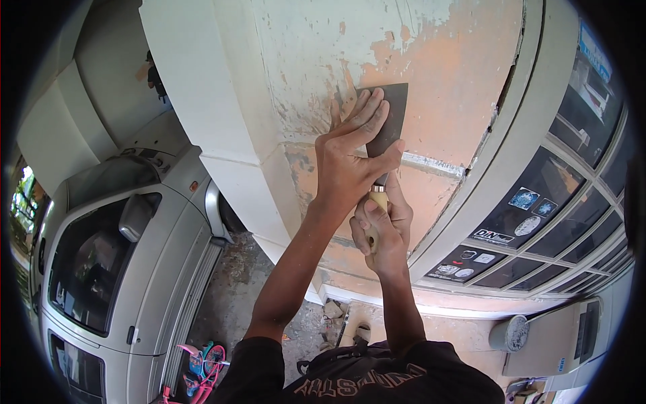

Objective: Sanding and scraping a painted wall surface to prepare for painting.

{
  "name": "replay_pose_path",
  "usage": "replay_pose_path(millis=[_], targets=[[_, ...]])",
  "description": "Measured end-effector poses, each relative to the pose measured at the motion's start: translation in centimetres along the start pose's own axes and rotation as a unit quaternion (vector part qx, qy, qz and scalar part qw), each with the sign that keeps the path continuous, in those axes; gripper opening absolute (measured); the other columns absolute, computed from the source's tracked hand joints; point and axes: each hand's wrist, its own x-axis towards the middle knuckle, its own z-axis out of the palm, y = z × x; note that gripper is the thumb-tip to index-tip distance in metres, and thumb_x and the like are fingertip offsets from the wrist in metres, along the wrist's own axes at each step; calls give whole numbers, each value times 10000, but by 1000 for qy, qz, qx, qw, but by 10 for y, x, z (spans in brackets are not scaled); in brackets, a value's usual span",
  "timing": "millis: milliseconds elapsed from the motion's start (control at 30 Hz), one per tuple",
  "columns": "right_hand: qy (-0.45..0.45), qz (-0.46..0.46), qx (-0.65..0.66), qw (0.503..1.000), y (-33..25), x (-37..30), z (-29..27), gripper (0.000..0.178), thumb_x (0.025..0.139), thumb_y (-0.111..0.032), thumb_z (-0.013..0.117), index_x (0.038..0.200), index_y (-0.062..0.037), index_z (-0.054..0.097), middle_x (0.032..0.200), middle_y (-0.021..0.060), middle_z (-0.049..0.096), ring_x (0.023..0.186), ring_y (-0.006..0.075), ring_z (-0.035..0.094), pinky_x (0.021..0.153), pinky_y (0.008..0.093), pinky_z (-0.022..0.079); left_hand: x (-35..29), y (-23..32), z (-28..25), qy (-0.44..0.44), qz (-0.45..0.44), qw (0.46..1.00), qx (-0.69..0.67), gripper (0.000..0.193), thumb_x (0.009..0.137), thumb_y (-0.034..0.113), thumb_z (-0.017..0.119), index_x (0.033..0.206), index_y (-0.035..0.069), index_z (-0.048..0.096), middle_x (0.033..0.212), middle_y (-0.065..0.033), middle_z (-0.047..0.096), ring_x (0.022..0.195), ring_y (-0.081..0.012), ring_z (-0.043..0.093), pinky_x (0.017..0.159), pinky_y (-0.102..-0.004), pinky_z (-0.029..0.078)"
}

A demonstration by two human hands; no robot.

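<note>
A scraper [396,113] with a wide dark blade and a pale handle lies against the wall [444,101], blade upward. My right hand [387,236] is wrapped round its handle, just below the metal collar. Higher up, my left hand [350,148] grips the blade, its fingers close together on the face and its thumb near the right edge. Part of the blade is hidden under those fingers. Around it the wall is patchy, with whitish paint on the left and bare peach-coloured areas on the right.
A white pillar [225,101] stands left of the wall patch, beside a silver vehicle [114,262]. To the right is a paned window [518,202] with stickers. Lower down are a pink and blue child's bicycle [204,367], a grey bucket [509,334] and rubble [332,310].
</note>
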Motion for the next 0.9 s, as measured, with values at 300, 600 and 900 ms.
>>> replay_pose_path(millis=[300,600,900], targets=[[18,1,-3,1000,-2,4,-4,569,948,-42,427,1467,-20,197,600,-7,444,379,49,342,346,207,279,3,-4,4,-16,24,1000,0,461,725,125,746,1140,-34,624,1225,-191,589,1224,-293,512,1110,-497,211],[17,-11,-8,1000,0,3,-5,572,945,-51,442,1466,-25,208,589,-9,443,369,48,334,350,203,276,0,-7,7,-18,38,999,18,453,727,154,756,1124,-28,636,1218,-193,592,1217,-293,519,1105,-493,223],[-8,-23,-13,1000,-1,12,-6,572,954,-85,430,1468,-27,186,624,3,426,377,46,326,336,189,269,8,-10,9,-15,48,999,12,457,711,135,757,1121,-29,639,1217,-183,596,1236,-289,502,1105,-473,237]])
